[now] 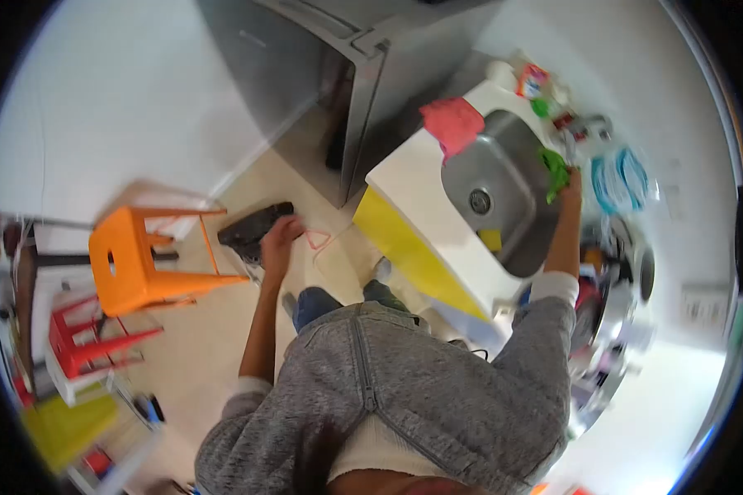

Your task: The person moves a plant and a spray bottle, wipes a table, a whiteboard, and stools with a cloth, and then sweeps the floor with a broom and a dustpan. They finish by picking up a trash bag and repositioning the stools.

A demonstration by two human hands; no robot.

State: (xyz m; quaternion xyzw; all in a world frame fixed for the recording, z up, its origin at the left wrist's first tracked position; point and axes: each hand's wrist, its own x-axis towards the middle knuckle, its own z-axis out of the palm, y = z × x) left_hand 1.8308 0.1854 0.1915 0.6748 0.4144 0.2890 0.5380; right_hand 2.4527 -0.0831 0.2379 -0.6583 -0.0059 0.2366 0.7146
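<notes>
My right hand (572, 183) is stretched over the far side of the steel sink (510, 177), closed on a bright green cloth (554, 172) that hangs over the basin. Beside the fridge, my left hand (281, 234) hangs low with its fingers bent, overlapping a black bin (254, 233) on the floor; motion smears the fingers. A thin pink loop (318, 239) shows just right of that hand. Over the counter's edge drapes a pink cloth (454, 125), near the sink's corner. Down in the basin lies a small yellow sponge (490, 240).
A grey fridge (338, 99) stands ahead. Orange (140, 264) and red (78, 334) stools are on the left. Behind the sink are a faucet (586, 128), bottles, a blue-and-clear plastic pack (621, 180) and a crowded dish area (611, 305). The white counter (425, 190) has a yellow front.
</notes>
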